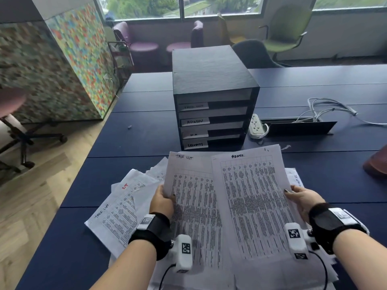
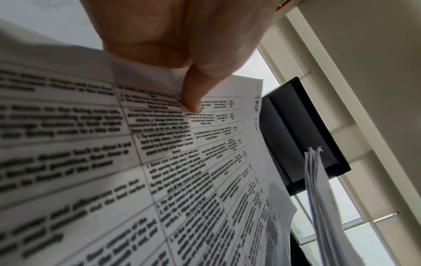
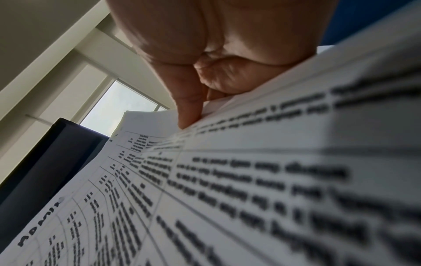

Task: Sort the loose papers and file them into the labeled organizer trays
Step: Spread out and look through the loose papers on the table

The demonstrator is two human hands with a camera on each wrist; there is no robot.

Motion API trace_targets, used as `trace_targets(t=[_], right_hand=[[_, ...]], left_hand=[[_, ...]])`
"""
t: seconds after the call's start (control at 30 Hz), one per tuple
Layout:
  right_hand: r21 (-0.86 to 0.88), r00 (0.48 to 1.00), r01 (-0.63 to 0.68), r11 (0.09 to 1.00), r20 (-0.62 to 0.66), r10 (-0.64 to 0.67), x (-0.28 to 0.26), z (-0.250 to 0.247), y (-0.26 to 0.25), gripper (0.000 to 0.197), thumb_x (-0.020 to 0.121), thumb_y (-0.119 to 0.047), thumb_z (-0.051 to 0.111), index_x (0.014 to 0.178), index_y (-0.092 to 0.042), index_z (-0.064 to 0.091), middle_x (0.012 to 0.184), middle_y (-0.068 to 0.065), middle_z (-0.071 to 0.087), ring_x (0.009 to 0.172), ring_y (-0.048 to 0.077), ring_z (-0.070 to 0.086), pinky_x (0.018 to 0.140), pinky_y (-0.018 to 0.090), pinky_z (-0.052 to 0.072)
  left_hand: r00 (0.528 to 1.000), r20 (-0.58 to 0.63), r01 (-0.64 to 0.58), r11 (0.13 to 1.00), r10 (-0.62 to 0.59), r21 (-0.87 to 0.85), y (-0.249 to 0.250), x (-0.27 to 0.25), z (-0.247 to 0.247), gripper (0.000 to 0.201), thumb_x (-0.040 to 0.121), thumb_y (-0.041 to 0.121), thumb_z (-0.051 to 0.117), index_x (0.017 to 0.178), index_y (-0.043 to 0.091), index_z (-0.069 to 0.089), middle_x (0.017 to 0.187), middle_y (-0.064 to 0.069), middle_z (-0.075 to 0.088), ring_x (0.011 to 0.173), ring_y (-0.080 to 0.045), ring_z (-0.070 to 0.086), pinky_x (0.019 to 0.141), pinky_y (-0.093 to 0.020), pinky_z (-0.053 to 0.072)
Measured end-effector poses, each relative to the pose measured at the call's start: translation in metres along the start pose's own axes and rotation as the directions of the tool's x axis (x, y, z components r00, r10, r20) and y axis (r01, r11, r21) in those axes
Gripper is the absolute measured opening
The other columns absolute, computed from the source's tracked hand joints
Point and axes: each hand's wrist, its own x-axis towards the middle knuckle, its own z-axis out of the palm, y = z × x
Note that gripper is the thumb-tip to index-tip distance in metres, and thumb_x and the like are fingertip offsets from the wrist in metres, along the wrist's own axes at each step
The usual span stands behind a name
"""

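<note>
A black organizer [image 1: 211, 80] with labeled trays stands on the dark blue table [image 1: 146, 143]; labels read TASK LIST, ADMIN, H.R and SECURITY. My left hand [image 1: 164, 198] pinches the left edge of a printed sheet headed TASK LIST [image 1: 192, 206], thumb on top. My right hand [image 1: 301, 197] pinches the right edge of a stack topped by a sheet headed ADMIN [image 1: 255, 201]. In the left wrist view the thumb [image 2: 193, 97] presses the TASK LIST sheet [image 2: 205, 162]. The right wrist view shows my thumb [image 3: 189, 108] on the ADMIN sheet [image 3: 205, 198]. Both are held raised in front of the organizer.
More loose papers [image 1: 117, 210] lie spread on the table under and left of my hands. A white power strip [image 1: 256, 126] and cables [image 1: 326, 109] lie right of the organizer, beside an open cable flap [image 1: 299, 127]. Chairs stand beyond the table.
</note>
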Motion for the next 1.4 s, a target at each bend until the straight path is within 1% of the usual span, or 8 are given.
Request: trace_targets(t=[0.2,0.4,0.57,0.8,1.0,1.2,1.3,1.4], right_hand=[[0.127,0.999,-0.004,0.992,0.053,-0.003,-0.002,0.001,-0.014,0.019,0.090,0.004,0.044,0.101,-0.002,0.058,0.065,0.007,0.070,0.054,0.019,0.066,0.056,0.031,0.057],[0.223,0.992,-0.014,0.975,0.128,-0.015,-0.008,-0.001,-0.023,0.021,0.090,0.008,0.040,0.098,-0.002,0.057,0.069,0.010,0.072,0.058,0.017,0.069,0.065,0.030,0.057],[0.254,0.990,-0.033,0.967,0.142,-0.003,-0.007,0.007,-0.020,0.039,0.068,0.005,0.059,0.107,0.003,0.056,0.077,0.013,0.072,0.065,0.020,0.070,0.076,0.032,0.052],[0.077,0.995,-0.091,0.993,0.055,0.087,-0.004,0.021,-0.012,0.019,0.091,0.002,0.044,0.106,0.000,0.055,0.078,0.014,0.064,0.063,0.026,0.059,0.061,0.037,0.054],[-0.149,0.993,-0.085,0.985,-0.099,0.070,0.015,0.022,0.016,0.030,0.085,0.008,0.054,0.115,0.004,0.053,0.081,0.013,0.059,0.080,0.031,0.056,0.094,0.054,0.043],[-0.145,0.993,-0.100,0.984,-0.076,0.090,0.016,0.017,0.031,0.033,0.080,0.014,0.055,0.110,0.000,0.055,0.105,0.022,0.061,0.094,0.038,0.058,0.096,0.056,0.043],[-0.075,0.994,-0.095,0.993,-0.051,0.092,0.007,0.025,0.028,0.024,0.085,0.017,0.047,0.096,-0.003,0.055,0.093,0.019,0.059,0.082,0.033,0.055,0.088,0.050,0.045],[-0.022,0.996,-0.079,0.997,-0.031,0.078,0.003,0.029,0.030,0.029,0.086,0.015,0.046,0.108,-0.004,0.051,0.088,0.016,0.059,0.081,0.032,0.054,0.083,0.050,0.045]], left_hand=[[0.994,-0.105,-0.041,0.999,0.042,0.009,0.011,0.006,0.005,0.023,0.089,-0.001,0.043,0.097,0.019,0.052,0.084,-0.001,0.062,0.077,-0.022,0.058,0.062,-0.026,0.041],[0.976,-0.217,-0.012,1.000,0.017,0.023,0.010,0.013,-0.014,0.015,0.091,0.002,0.043,0.096,0.015,0.049,0.077,-0.001,0.057,0.071,-0.023,0.053,0.058,-0.027,0.035],[0.997,-0.072,0.012,0.993,-0.020,-0.114,0.003,0.003,-0.002,0.027,0.090,-0.001,0.047,0.105,0.022,0.051,0.091,-0.001,0.065,0.079,-0.020,0.060,0.062,-0.025,0.045],[0.989,0.145,0.023,0.987,0.000,-0.159,0.012,-0.017,0.023,0.025,0.095,0.001,0.045,0.104,0.024,0.050,0.090,0.000,0.066,0.072,-0.012,0.063,0.048,-0.015,0.048],[0.993,0.103,-0.059,0.997,0.053,0.056,-0.001,-0.011,0.016,0.029,0.070,0.016,0.033,0.093,0.026,0.048,0.092,-0.013,0.065,0.088,-0.035,0.062,0.078,-0.052,0.053],[1.000,-0.017,-0.023,0.997,0.022,-0.068,0.002,-0.004,-0.013,0.035,0.091,0.003,0.033,0.094,0.027,0.058,0.084,-0.002,0.068,0.075,-0.024,0.065,0.053,-0.024,0.047],[0.998,-0.045,-0.046,0.996,0.042,-0.082,0.004,0.004,-0.020,0.033,0.091,-0.001,0.038,0.095,0.024,0.059,0.085,0.001,0.068,0.077,-0.020,0.065,0.050,-0.020,0.045],[0.997,-0.051,-0.052,0.997,0.049,-0.057,0.006,0.010,-0.025,0.033,0.091,-0.004,0.042,0.086,0.026,0.057,0.080,0.007,0.064,0.075,-0.017,0.059,0.052,-0.018,0.039]])
